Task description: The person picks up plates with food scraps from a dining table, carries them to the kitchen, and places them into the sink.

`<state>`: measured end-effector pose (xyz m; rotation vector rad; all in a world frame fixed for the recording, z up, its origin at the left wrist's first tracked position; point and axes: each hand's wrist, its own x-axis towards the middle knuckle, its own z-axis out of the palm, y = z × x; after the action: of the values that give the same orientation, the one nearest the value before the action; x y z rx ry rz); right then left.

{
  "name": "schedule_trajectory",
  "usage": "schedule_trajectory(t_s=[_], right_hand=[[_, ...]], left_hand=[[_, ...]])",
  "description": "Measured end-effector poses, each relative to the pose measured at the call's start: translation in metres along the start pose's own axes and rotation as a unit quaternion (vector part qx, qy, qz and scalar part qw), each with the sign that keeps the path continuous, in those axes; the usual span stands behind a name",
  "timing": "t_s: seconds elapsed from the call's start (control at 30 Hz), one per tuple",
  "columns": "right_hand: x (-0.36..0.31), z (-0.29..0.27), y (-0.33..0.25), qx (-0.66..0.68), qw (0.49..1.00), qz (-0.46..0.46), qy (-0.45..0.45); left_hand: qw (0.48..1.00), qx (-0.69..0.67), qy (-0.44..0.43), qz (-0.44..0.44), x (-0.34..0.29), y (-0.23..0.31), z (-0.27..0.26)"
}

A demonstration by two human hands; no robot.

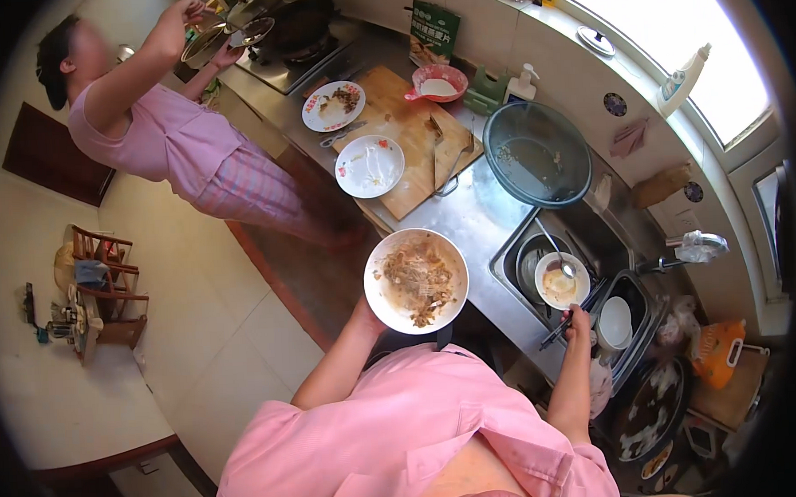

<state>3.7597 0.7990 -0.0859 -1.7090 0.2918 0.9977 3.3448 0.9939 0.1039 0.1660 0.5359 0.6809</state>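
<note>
My left hand (365, 317) is closed on the rim of a white dish (459, 286) in front of my body; brown food scraps (417, 270) are smeared over its inside. Over the sink, my right hand (579, 319) grips the near edge of a small white bowl (578, 292) with brownish residue. A metal spoon (566, 266) rests in that bowl, its handle pointing up and left. Dark chopsticks (557, 333) lie by my right fingers; whether they are held too is unclear. Stacked white bowls (614, 321) stand in the right basin.
A large dark basin (510, 177) sits beyond the sink (496, 266). Two used plates, one white (359, 172) and one with scraps (317, 119), lie by the wooden cutting board (413, 187). The faucet (661, 264) is right. Another person (167, 152) stands at the stove, far left.
</note>
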Motion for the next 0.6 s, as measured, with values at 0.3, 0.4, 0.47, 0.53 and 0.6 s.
schedule_trajectory(t_s=[0.3,0.4,0.47,0.53,0.6], right_hand=[[0.069,-0.019,0.013,0.000,0.997,0.076,-0.022],[0.080,-0.013,0.021,-0.035,0.993,0.107,-0.021],[0.085,-0.009,0.026,-0.042,0.992,0.109,-0.043],[0.089,-0.004,0.032,-0.017,0.990,0.138,-0.023],[0.099,-0.002,0.037,-0.023,0.990,0.135,-0.019]], left_hand=[[1.000,0.004,0.010,0.027,0.025,-0.020,0.008],[0.998,-0.004,0.047,0.053,0.014,-0.033,0.015],[0.996,-0.006,0.062,0.065,0.009,-0.038,0.021],[0.994,-0.007,0.075,0.076,0.006,-0.044,0.025],[0.992,-0.009,0.092,0.090,0.000,-0.048,0.032]])
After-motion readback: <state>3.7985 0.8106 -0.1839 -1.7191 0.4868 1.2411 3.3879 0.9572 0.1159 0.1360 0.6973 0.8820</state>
